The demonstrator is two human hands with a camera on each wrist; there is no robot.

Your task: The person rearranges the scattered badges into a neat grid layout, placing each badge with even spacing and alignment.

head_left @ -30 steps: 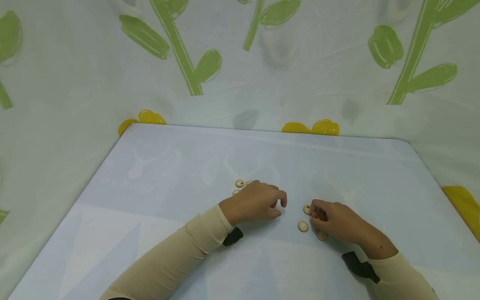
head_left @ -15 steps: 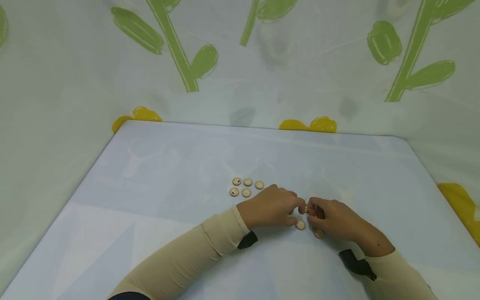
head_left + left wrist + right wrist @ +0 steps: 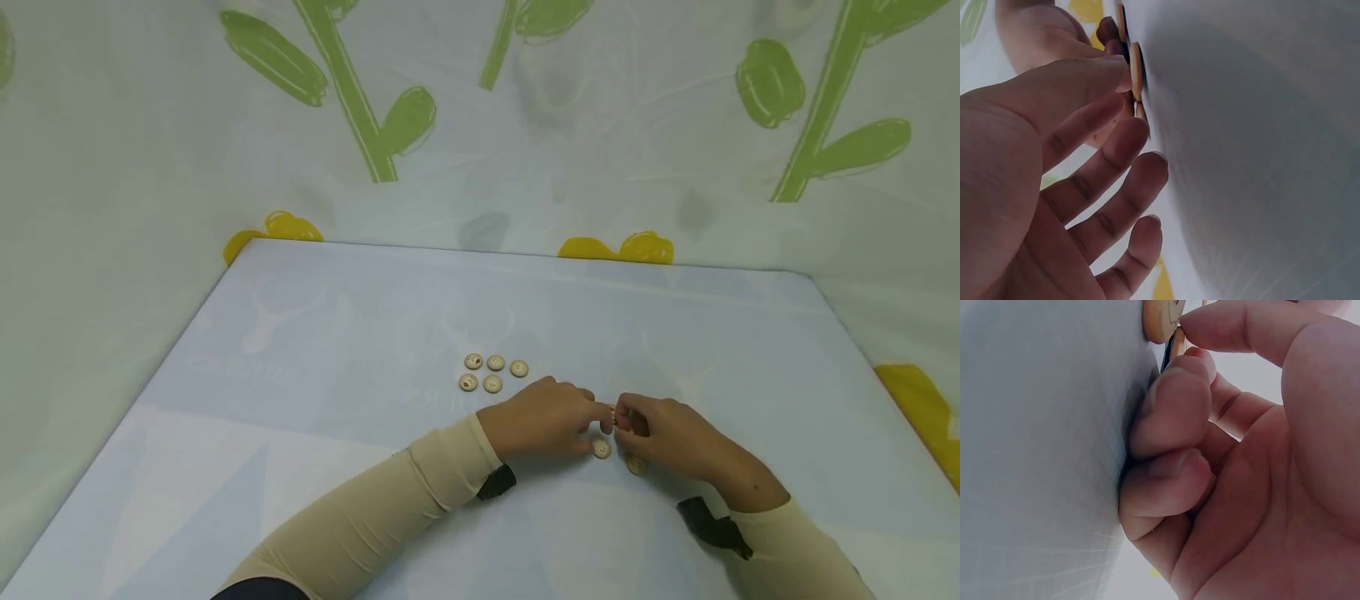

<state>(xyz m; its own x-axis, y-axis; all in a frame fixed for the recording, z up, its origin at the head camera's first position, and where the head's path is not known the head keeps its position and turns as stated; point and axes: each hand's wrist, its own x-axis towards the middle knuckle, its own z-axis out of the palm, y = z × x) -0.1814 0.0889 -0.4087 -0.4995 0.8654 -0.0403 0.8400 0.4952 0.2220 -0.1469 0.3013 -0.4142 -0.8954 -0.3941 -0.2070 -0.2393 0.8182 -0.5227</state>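
Round wooden buttons lie on the pale table between the hands. My left hand [image 3: 543, 421] reaches over from the left, fingers loosely bent and spread. Its index fingertip meets a wooden button [image 3: 613, 414] at my right fingertips. The left thumb is right beside a second button [image 3: 602, 449], seen edge-on as a button [image 3: 1137, 72] in the left wrist view. My right hand [image 3: 667, 433] pinches the first button between thumb and index finger, partly hidden; its other fingers curl against the table [image 3: 1041, 456]. A third button [image 3: 637, 465] lies under the right hand.
Left of the hands, several more buttons [image 3: 492, 384] lie flat in two short rows. The table [image 3: 337, 333] has a printed pale blue pattern. Behind it hangs a white cloth [image 3: 600, 150] with green leaves and yellow flowers.
My left hand has moved right, from above the button rows to the right hand's fingertips, uncovering the rows. The right hand has stayed nearly in place.
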